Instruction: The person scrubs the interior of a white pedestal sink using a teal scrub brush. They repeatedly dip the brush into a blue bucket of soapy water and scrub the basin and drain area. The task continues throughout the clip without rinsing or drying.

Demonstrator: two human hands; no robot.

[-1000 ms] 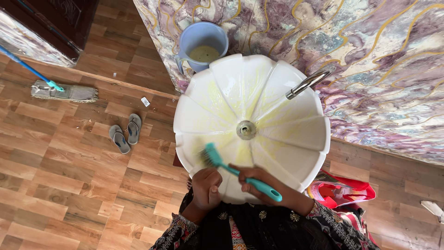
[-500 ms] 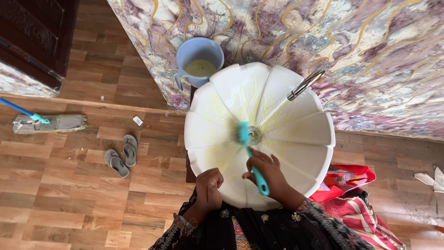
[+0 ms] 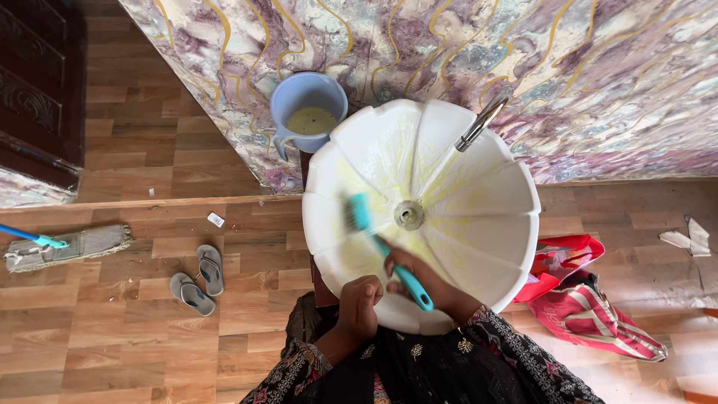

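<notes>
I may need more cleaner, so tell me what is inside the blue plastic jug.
Inside the blue plastic jug lies a pale yellowish, grainy-looking liquid or paste; its depth is hidden by the wall.

Wood-plank floor (image 3: 112, 329) is seen, brown, laid in staggered boards. All placed relative to the white basin (image 3: 479, 224): a pair of grey flip-flops (image 3: 199, 280) is laid well to its left, soles down, side by side. Farther left, a flat mop head (image 3: 71, 246) with a blue handle is rested on the boards. A red striped bag (image 3: 591, 310) is slumped just beside its right edge. Pale scraps (image 3: 689, 239) are scattered far right.
</notes>
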